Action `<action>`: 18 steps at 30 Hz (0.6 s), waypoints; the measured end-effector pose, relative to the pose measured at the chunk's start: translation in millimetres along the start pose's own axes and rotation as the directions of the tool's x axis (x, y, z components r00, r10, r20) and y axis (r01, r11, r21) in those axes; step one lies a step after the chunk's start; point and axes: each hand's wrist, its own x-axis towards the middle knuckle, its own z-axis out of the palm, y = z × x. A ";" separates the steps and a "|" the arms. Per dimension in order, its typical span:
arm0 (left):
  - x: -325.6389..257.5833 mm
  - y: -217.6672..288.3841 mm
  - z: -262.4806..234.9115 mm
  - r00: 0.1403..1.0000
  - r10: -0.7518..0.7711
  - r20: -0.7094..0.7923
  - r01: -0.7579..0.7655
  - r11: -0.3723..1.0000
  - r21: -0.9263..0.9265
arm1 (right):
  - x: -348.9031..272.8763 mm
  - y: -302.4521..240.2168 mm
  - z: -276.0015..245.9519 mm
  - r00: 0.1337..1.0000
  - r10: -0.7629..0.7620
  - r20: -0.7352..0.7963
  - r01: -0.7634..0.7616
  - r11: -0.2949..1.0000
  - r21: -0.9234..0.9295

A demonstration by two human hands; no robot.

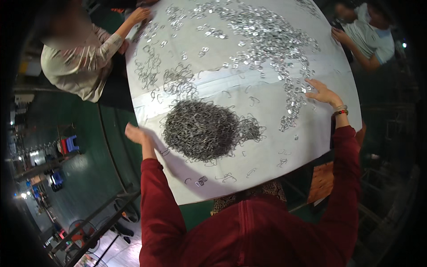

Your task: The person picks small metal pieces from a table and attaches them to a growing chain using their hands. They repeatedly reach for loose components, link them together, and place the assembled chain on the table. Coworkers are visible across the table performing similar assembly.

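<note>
Right hand (324, 94): thumb and forefinger spread apart, the tips at a strip of small silver metal pieces (291, 95) toward the table's right edge; nothing is seen pinched between them. Left hand (137, 135): fingers close together, just beside the table's left edge; whether they grip anything cannot be told. Bracelets (341, 111) circle the right wrist, and dark red sleeves (159, 191) cover both forearms.

Between the hands, nearer the left edge, lies a dense mound of dark wire hooks (200, 129), with a smaller clump (250, 129) adjoining it on the side toward the right edge. Looser hooks (179, 80) spread from the mound toward the far edge. A few stray hooks (228, 177) and a small cluster of metal pieces (201, 180) lie by the near edge. The silver pieces form a broad scatter toward the far edge, continuous with the strip at the right hand. All rest on a white-covered table (267, 153), crossed by a pale band (213, 84).

Beyond, one co-worker (75, 66) reaches over the left edge; another (371, 38) stands at the right edge.
</note>
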 end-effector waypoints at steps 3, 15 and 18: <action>63.9 -76.5 -71.9 0.971 -0.221 -0.096 0.164 0.897 -0.410 | 11.3 24.2 31.6 0.988 -0.016 -0.152 0.035 0.992 0.124; -326.6 325.8 50.6 0.152 0.810 0.567 -0.400 0.575 -0.714 | 10.3 -9.1 137.0 0.848 -0.164 -0.503 0.167 0.985 -0.039; -374.5 295.5 145.2 0.186 0.796 0.575 -0.548 0.570 -0.612 | -34.5 -6.9 151.4 0.856 -0.265 -0.445 0.337 0.937 0.091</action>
